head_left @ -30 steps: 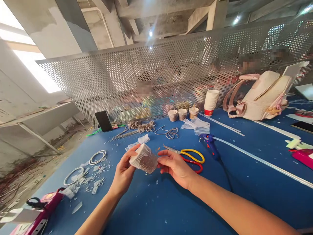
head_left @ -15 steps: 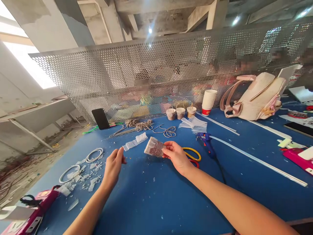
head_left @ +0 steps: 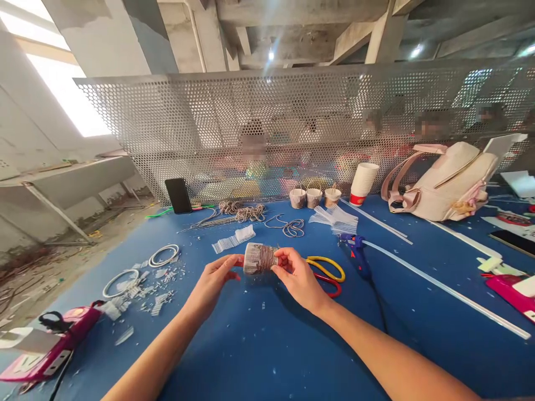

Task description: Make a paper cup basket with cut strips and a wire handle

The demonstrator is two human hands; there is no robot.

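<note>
A small paper cup (head_left: 253, 259), partly wrapped in brown-grey twine, is held on its side above the blue table. My right hand (head_left: 298, 273) pinches its narrower, twine-wrapped end between thumb and fingers. At the wider, pale end, my left hand (head_left: 217, 278) has its forefinger reaching to the rim, with the other fingers loosely bent and apart from the thumb. Whether that fingertip goes inside the cup is hidden. Just right of my right hand lie the yellow and red handles of scissors (head_left: 330, 268), blades out of sight. A strip of clear glue sticks (head_left: 234, 238) lies beyond the cup.
Twine bundles (head_left: 248, 211), three small handled cups (head_left: 314, 197), stacked paper cups (head_left: 364, 182) and a backpack (head_left: 449, 181) stand along the mesh panel (head_left: 209, 128). A blue glue gun (head_left: 355, 250) lies right. White rings (head_left: 121, 283), scraps and a pink power strip (head_left: 54, 348) are left.
My left hand has moved right to the cup's wider end and its fingers have loosened. The cup has turned more level in my right hand. The view has shifted slightly.
</note>
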